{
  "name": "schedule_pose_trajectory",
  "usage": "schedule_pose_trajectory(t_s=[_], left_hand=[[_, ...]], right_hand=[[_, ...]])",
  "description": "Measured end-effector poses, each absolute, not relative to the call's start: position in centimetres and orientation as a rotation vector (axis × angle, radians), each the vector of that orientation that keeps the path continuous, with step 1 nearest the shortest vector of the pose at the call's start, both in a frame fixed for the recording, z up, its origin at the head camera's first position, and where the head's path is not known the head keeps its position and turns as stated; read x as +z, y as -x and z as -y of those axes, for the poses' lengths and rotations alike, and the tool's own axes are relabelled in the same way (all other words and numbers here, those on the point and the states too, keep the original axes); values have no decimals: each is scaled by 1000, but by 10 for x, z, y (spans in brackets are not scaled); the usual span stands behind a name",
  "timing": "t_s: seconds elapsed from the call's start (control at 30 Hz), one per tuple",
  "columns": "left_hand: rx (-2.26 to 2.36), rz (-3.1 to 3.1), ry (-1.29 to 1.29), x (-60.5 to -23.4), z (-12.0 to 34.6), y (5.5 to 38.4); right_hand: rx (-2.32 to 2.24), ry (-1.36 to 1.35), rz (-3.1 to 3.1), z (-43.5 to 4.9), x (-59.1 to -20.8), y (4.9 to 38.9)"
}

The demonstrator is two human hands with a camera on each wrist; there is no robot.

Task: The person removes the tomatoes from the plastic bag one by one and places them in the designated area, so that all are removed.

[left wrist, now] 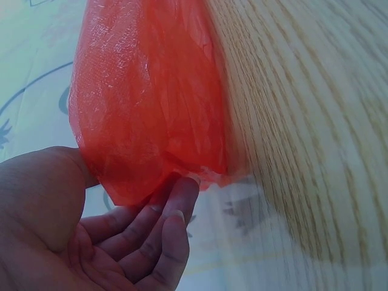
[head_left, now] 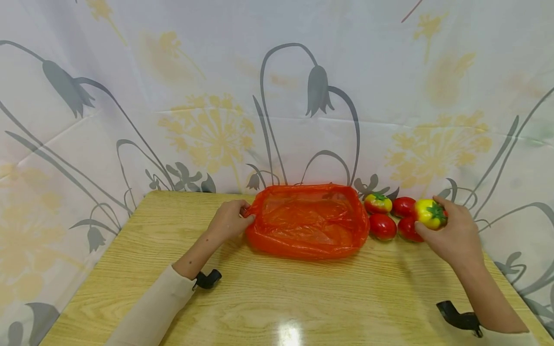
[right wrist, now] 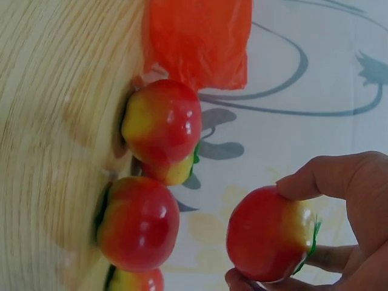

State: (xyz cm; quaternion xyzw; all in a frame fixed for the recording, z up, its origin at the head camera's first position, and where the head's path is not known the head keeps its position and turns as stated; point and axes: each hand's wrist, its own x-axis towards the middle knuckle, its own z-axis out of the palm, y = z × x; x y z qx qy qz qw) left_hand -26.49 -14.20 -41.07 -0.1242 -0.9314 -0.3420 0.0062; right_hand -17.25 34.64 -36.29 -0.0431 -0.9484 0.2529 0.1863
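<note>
A thin, translucent red-orange plastic bag (head_left: pixel 303 252) stands on the table, its wide mouth facing up. At its left rim, my left hand (head_left: pixel 228 222) pinches the film between thumb and fingers; part of the thumb is behind the bag (left wrist: pixel 145 103) in the left wrist view. On the far right, my right hand (head_left: pixel 460 235) grips a red and yellow tomato (right wrist: pixel 267 233) with a green leafy top, raised off the table. Several similar tomatoes (head_left: pixel 383 227) cluster between the bag and that hand, one (right wrist: pixel 160 121) lying close to the bag's right side.
The wood-grain table (head_left: pixel 277 298) reaches back to a pale curtain (head_left: pixel 195 72) printed with grey and yellow flowers. Each wrist carries a black strap-on mount (head_left: pixel 208 279).
</note>
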Motion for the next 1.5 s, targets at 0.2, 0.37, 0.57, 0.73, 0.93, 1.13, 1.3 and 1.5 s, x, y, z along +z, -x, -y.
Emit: schedule_pose_trajectory(t_s=[0.2,0.37,0.57,0.73,0.93,1.13,1.3,1.5], left_hand=[[-1072,2910,398,-410,142,265],[-1071,2914,393,-411,142,265],[-1032,2901,410,-409,141,265],[-1024,2901,420,-410,141,265],[-1034,2902,413,-410,141,264],[-1038,2901,415,-409,140,264],[-1034,2903,416,-410,141,264],[-1020,2903,422,-410,141,264]], right_hand=[[720,165,2686,-357,-365,176],[705,197,2686,-365,-368,178],[702,245,2702,-376,-371,180],[694,252,2712,-384,-377,183],[683,262,2724,-395,-382,185],[681,274,2726,-402,-385,187],[676,302,2753,-408,-391,187],[674,334,2792,-415,-397,188]])
